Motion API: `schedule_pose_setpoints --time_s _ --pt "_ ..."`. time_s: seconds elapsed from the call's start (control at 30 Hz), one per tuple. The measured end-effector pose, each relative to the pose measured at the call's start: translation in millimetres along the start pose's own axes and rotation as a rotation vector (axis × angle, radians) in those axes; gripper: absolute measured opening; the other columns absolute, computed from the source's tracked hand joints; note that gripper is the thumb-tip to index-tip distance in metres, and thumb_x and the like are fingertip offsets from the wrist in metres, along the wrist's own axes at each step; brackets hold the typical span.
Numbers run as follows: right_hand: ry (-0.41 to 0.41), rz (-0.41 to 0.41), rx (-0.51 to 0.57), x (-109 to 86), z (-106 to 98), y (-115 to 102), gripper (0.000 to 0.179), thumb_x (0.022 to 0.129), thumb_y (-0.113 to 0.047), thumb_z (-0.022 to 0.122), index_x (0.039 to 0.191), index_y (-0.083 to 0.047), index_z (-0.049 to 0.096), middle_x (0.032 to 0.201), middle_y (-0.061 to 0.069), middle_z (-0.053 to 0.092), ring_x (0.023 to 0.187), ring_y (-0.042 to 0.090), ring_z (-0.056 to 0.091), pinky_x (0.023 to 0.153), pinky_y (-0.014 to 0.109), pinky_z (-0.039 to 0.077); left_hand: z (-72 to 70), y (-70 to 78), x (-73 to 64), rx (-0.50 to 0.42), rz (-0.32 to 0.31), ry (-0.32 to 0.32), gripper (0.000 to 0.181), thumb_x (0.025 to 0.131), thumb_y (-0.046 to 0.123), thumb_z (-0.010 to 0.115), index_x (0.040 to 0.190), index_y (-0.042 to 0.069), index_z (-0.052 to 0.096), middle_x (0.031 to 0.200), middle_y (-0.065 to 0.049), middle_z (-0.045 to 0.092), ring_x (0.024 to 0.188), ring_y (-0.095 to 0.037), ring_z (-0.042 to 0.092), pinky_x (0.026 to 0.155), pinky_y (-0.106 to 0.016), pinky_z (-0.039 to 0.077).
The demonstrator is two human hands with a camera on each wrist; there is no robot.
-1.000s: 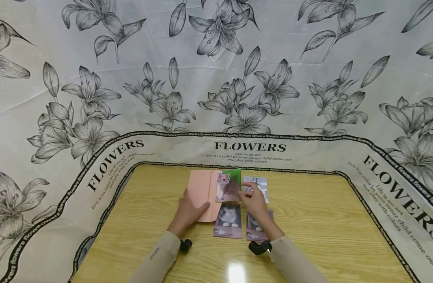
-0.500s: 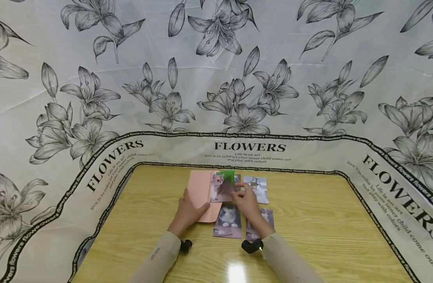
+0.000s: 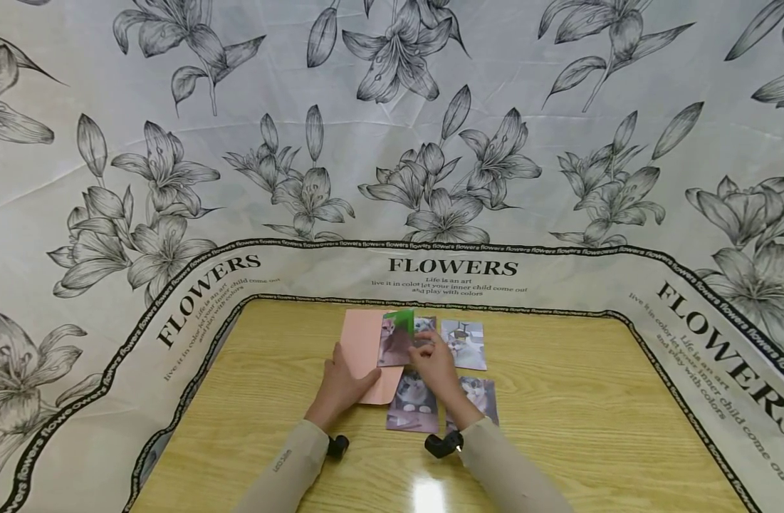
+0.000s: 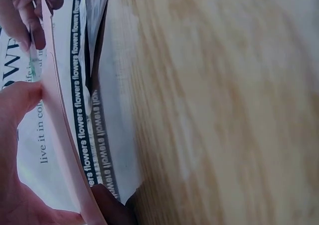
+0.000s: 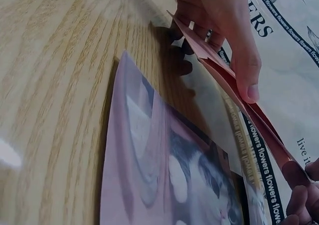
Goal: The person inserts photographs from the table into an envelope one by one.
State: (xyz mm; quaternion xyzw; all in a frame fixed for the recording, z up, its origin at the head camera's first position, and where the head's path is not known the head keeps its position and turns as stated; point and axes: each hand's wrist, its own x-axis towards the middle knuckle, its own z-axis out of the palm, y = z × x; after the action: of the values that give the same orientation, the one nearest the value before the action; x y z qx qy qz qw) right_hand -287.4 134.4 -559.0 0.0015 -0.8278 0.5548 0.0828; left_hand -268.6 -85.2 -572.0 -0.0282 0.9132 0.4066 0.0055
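Note:
My left hand (image 3: 342, 381) grips a pink envelope (image 3: 359, 331), its thumb on the near face and its fingers behind, as the right wrist view also shows. The envelope (image 5: 212, 68) is held tilted above the table, its mouth facing right. My right hand (image 3: 435, 362) pinches the right edge of a photo card (image 3: 396, 350) with an orange cat and a green patch. The card's left part is hidden inside the envelope. Below it lies a photo card with a black-and-white cat (image 3: 412, 406), seen large in the right wrist view.
Other cat photo cards lie on the wooden table (image 3: 558, 385): one at the back right (image 3: 465, 345), one at the front right (image 3: 480, 399) partly under my right wrist, and one behind my right fingers (image 3: 425, 326). Flower-printed cloth (image 3: 456, 278) surrounds the table.
My right hand has moved left with the orange-cat card, and less of the card shows outside the envelope. The card behind has come into sight. My left hand has stayed in place.

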Motion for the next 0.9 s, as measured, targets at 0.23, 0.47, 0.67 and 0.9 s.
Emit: schedule_pose_setpoints --time_s 0.23,0.47,0.67,0.9 --pt "0.044 0.039 0.028 1.2 10.4 -1.6 0.033 0.099 -0.007 0.075 0.13 0.002 0.066 0.078 0.005 0.075 0.063 0.012 0.061 0.055 0.025 0.047 1.6 0.7 -0.6 0.004 -0.002 0.001 0.123 0.087 0.054 0.083 0.167 -0.008 0.013 0.148 -0.043 0.039 0.127 -0.051 0.057 0.105 -0.06 0.05" --pt "0.069 0.085 0.0 2.5 18.6 -4.7 0.026 0.098 -0.011 0.076 0.122 -0.003 0.071 0.087 0.009 0.08 0.076 0.02 0.072 0.061 0.029 0.052 2.2 0.8 0.4 0.007 -0.01 0.002 0.123 0.088 0.056 0.082 0.168 -0.007 0.012 0.148 -0.043 0.038 0.127 -0.051 0.056 0.105 -0.06 0.05" --pt "0.05 0.106 -0.063 1.4 25.5 -7.2 0.026 0.099 -0.019 0.078 0.121 -0.006 0.075 0.097 0.009 0.082 0.095 0.028 0.077 0.07 0.034 0.056 2.6 1.4 0.2 0.024 -0.002 0.003 0.122 0.088 0.056 0.082 0.167 -0.008 0.013 0.146 -0.043 0.039 0.126 -0.05 0.057 0.104 -0.059 0.05" --pt "0.037 0.108 -0.156 2.4 34.3 -13.3 0.024 0.1 -0.025 0.077 0.12 -0.011 0.078 0.103 0.006 0.082 0.099 0.028 0.076 0.081 0.043 0.058 0.9 3.1 -2.1 0.02 0.004 0.006 0.121 0.089 0.053 0.083 0.167 -0.009 0.014 0.146 -0.044 0.039 0.125 -0.051 0.057 0.103 -0.06 0.051"
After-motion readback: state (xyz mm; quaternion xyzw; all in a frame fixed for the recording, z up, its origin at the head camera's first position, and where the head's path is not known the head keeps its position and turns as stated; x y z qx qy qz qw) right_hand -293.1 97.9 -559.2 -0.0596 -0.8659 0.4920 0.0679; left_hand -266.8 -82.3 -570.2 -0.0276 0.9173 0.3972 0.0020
